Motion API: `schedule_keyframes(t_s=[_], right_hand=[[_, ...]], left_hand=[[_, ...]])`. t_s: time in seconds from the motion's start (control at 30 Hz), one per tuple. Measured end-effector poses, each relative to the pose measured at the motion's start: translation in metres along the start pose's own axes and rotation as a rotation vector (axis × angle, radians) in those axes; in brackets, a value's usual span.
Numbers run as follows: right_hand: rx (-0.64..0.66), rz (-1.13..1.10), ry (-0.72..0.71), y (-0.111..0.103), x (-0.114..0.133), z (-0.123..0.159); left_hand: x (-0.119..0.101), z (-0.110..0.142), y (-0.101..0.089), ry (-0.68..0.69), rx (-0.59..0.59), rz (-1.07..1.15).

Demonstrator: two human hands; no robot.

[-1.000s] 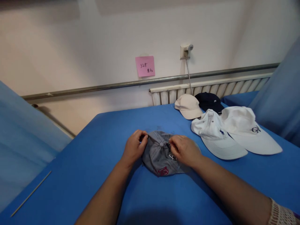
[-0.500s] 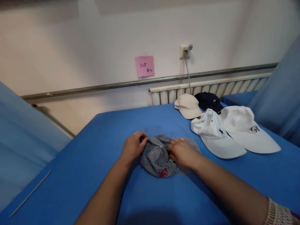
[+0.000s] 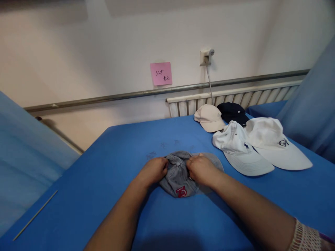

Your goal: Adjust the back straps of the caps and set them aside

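A grey baseball cap with a red patch on its side lies on the blue-covered table, its brim pointing right. My left hand is closed on the cap's left edge, fingers curled against the fabric. At the front of the crown, near the brim, my right hand grips the cloth with bent fingers and covers most of the front lettering. Between the hands, the top button of the crown shows, and the fabric looks slack and creased.
To the right sit a beige cap, a black cap, a white cap with a horse logo and a white long-brimmed cap. A thin stick lies at left. Behind are a metal rail and a radiator.
My left hand has moved slightly right and down, and its fingers have closed on the cap's edge. The right hand has stayed nearly in place, its fingers curled tighter.
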State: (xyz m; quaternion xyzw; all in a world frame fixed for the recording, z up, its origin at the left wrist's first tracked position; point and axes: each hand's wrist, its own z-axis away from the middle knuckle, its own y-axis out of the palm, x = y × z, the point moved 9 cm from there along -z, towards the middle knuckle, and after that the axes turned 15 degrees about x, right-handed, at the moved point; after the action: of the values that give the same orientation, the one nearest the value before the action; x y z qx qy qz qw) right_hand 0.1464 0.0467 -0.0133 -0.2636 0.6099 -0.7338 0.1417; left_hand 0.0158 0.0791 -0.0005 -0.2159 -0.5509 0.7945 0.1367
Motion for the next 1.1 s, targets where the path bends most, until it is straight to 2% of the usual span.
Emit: schedule_keyframes(t_s=[0.07, 0.13, 0.27, 0.33, 0.43, 0.53, 0.63, 0.73, 0.83, 0.97, 1.1], right_hand=[[-0.04, 0.013, -0.002, -0.005, 0.0, 0.004], [-0.111, -0.05, 0.017, -0.013, -0.005, 0.009], [-0.376, -0.418, 0.056, -0.032, -0.025, 0.025], [-0.522, -0.585, 0.017, -0.039, -0.029, 0.033], [-0.611, -0.742, -0.032, -0.038, -0.03, 0.036], [-0.573, -0.825, -0.023, -0.029, -0.029, 0.032], [-0.552, -0.859, -0.007, -0.024, -0.029, 0.029], [-0.561, -0.84, -0.018, -0.026, -0.027, 0.03], [-0.56, -0.808, -0.041, -0.028, -0.023, 0.031], [-0.555, -0.761, -0.051, -0.03, -0.02, 0.033], [-0.523, -0.755, -0.028, -0.026, -0.028, 0.029]], left_hand=[[0.001, 0.003, -0.011, 0.014, -0.077, 0.065], [0.006, 0.008, -0.026, 0.014, -0.202, 0.18], [0.03, 0.023, -0.049, -0.026, -0.514, 0.543], [0.04, 0.025, -0.05, -0.021, -0.591, 0.689], [0.044, 0.022, -0.046, -0.01, -0.569, 0.734], [0.037, 0.029, -0.052, -0.002, -0.596, 0.619], [0.015, 0.037, -0.061, 0.095, -0.599, 0.481], [-0.014, 0.039, -0.064, 0.244, -0.503, 0.318], [-0.033, 0.037, -0.06, 0.314, -0.426, 0.162], [-0.038, 0.035, -0.056, 0.306, -0.409, 0.087], [-0.029, 0.04, -0.062, 0.258, -0.479, 0.144]])
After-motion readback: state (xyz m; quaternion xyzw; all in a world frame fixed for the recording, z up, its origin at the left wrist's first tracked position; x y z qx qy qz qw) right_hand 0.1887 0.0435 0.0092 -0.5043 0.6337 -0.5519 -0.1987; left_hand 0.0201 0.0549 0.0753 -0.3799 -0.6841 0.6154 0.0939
